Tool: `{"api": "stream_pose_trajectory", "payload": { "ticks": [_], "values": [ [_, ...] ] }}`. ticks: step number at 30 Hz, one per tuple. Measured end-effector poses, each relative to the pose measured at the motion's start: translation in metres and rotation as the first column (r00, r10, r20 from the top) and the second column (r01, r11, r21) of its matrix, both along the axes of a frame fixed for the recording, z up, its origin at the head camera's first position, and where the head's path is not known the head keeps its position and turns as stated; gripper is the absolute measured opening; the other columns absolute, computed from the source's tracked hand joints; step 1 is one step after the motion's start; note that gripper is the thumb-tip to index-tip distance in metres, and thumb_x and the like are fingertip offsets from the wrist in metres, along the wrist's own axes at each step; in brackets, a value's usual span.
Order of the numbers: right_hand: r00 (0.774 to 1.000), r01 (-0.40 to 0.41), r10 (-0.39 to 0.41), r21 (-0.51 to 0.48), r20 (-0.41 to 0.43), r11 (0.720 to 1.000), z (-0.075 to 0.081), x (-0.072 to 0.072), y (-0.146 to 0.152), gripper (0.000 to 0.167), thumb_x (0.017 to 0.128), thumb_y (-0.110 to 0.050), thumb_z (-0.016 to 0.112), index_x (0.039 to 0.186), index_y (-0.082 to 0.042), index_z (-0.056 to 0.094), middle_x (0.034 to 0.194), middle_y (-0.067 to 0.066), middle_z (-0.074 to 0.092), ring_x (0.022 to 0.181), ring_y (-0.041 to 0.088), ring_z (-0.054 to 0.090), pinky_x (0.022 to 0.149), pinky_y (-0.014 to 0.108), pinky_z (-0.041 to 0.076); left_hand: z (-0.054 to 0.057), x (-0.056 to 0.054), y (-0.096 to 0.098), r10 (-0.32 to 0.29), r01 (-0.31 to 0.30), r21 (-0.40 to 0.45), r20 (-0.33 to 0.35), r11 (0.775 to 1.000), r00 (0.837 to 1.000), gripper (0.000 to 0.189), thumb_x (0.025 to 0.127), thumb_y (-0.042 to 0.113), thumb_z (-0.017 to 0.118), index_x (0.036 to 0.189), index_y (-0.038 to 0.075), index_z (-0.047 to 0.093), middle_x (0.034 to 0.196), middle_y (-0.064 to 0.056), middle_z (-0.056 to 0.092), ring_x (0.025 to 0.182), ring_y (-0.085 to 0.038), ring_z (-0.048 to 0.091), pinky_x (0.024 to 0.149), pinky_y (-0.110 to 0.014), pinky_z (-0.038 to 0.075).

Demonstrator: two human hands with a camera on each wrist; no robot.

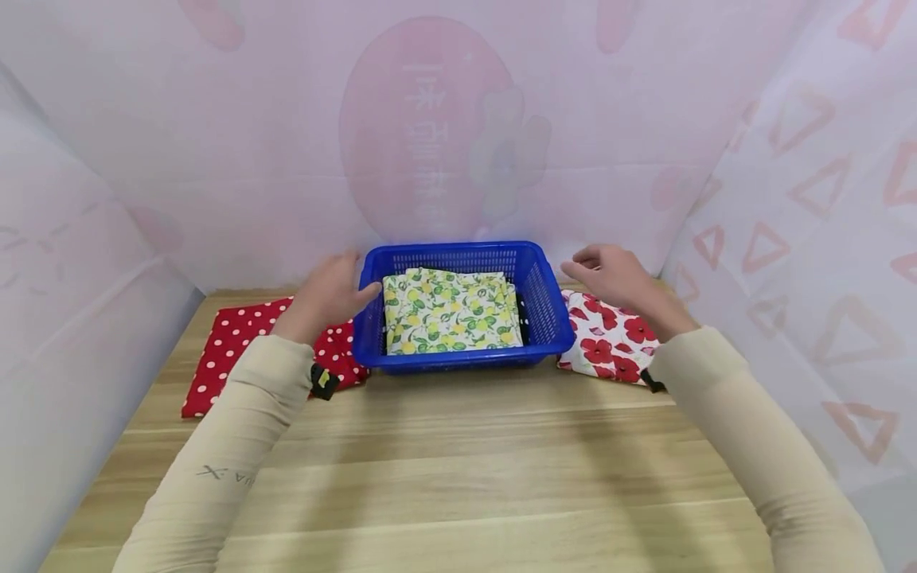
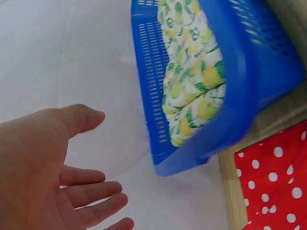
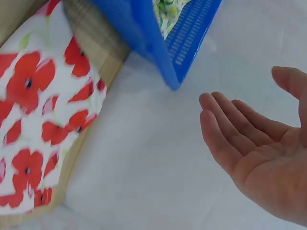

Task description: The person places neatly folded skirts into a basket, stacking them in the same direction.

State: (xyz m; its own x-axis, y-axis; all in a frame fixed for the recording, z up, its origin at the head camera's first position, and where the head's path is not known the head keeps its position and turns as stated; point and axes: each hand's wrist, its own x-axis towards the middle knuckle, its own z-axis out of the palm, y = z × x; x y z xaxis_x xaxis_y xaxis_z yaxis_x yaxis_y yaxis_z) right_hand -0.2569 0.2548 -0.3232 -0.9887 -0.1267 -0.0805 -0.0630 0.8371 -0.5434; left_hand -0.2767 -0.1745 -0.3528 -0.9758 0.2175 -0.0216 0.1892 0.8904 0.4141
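Flanking the blue plastic basket (image 1: 466, 362), left hand (image 1: 328, 291) and right hand (image 1: 616, 277) are hovering off its short ends, left nearer, fingers loose, grasping nothing. Basket's long axis is running hand to hand; its back rim is crowding the backdrop (image 1: 286, 199), wooden tabletop (image 1: 458, 469) stretching in front.

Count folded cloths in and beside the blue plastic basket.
4 visible: red white-dotted cloth left of the blue plastic basket; white lemon-print cloth inside; apparently a black cloth, mostly covered, beneath that; white red-flowered cloth right. More may be hidden.
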Motion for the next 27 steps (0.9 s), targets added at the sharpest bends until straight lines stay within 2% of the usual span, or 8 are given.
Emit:
{"api": "stream_pose_trajectory", "payload": {
  "ticks": [2,6,11,14,18,21,27],
  "values": [
    [1.000,0.003,-0.003,0.012,-0.024,1.000,-0.004,0.006,0.012,0.071,0.108,-0.056,0.049,0.152,-0.001,0.050,0.150,0.025,0.058,0.140,0.044,0.054,0.115,0.063,0.047,-0.008,0.004,0.001,-0.001,0.001,-0.026,-0.011,1.000,1.000,0.083,0.105,0.043,0.058,0.163,-0.006,0.024,0.162,-0.033,0.039,0.151,-0.052,0.038,0.122,-0.067,0.035],
    [0.998,0.022,-0.019,0.055,-0.052,0.998,-0.021,0.017,0.035,0.082,0.106,-0.064,0.045,0.160,-0.002,0.038,0.159,0.026,0.049,0.146,0.048,0.047,0.117,0.069,0.042,-0.029,0.009,0.004,0.017,-0.017,-0.009,0.006,1.000,1.000,0.092,0.104,0.052,0.056,0.165,-0.004,0.016,0.163,-0.032,0.035,0.149,-0.051,0.040,0.119,-0.069,0.039],
    [0.996,0.041,-0.027,0.163,-0.086,0.986,-0.052,0.026,0.062,0.087,0.106,-0.064,0.046,0.165,-0.002,0.028,0.166,0.028,0.037,0.152,0.052,0.035,0.121,0.073,0.032,-0.052,0.010,0.007,0.023,-0.023,-0.006,0.025,1.000,0.999,0.102,0.104,0.059,0.049,0.166,-0.005,-0.001,0.172,-0.032,0.015,0.158,-0.050,0.024,0.125,-0.066,0.029],
    [0.997,0.035,-0.020,0.201,-0.077,0.979,-0.074,0.031,0.076,0.089,0.106,-0.060,0.048,0.167,-0.001,0.020,0.169,0.030,0.029,0.155,0.053,0.028,0.123,0.073,0.026,-0.063,0.010,0.007,0.017,-0.017,-0.011,0.025,1.000,1.000,0.104,0.104,0.062,0.046,0.166,-0.007,-0.002,0.173,-0.031,0.012,0.159,-0.049,0.022,0.127,-0.065,0.027],
    [0.998,0.033,-0.019,0.280,-0.054,0.960,-0.102,0.037,0.091,0.095,0.105,-0.064,0.047,0.167,0.000,0.015,0.170,0.031,0.022,0.156,0.054,0.024,0.124,0.074,0.024,-0.073,0.009,0.006,0.023,-0.022,-0.024,0.028,0.999,0.999,0.105,0.103,0.063,0.045,0.166,-0.007,-0.001,0.174,-0.029,0.009,0.160,-0.049,0.020,0.128,-0.064,0.026],
    [0.998,0.045,-0.025,0.335,-0.064,0.941,-0.120,0.040,0.101,0.095,0.104,-0.066,0.045,0.166,0.002,0.018,0.169,0.033,0.021,0.155,0.054,0.024,0.124,0.073,0.024,-0.076,0.009,0.006,0.024,-0.022,-0.038,0.037,0.999,0.999,0.106,0.103,0.064,0.044,0.165,-0.007,-0.004,0.175,-0.029,0.002,0.162,-0.049,0.013,0.130,-0.063,0.021],
    [0.997,0.072,-0.059,0.354,-0.049,0.932,-0.142,0.038,0.117,0.094,0.104,-0.062,0.049,0.165,0.003,0.019,0.169,0.036,0.017,0.156,0.059,0.016,0.125,0.076,0.018,-0.082,0.008,0.007,0.011,-0.009,-0.072,0.016,0.997,1.000,0.104,0.104,0.063,0.042,0.165,-0.009,-0.002,0.175,-0.030,0.001,0.162,-0.049,0.012,0.131,-0.060,0.019]
  ]
}}
